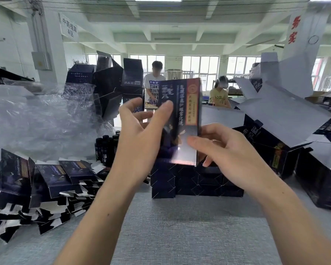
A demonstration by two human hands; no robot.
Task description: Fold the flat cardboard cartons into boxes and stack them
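A dark blue printed carton (pixel 183 119), folded into an upright box, is held up over the table. My right hand (pixel 224 150) grips its lower right side, thumb on the front face and fingers behind. My left hand (pixel 141 131) is at its left edge with the thumb lying along the front and the fingers spread behind. Below it, folded dark boxes (pixel 195 182) stand in a low row on the grey table (pixel 180 226). A heap of flat cartons (pixel 46 184) lies at the left.
Small dark bottles (pixel 107 146) stand behind the flat heap. Crumpled clear plastic wrap (pixel 36 119) fills the left. More opened dark cartons (pixel 275 131) pile up at the right and at the back (pixel 107 83). Two people (pixel 155 83) work at a far table.
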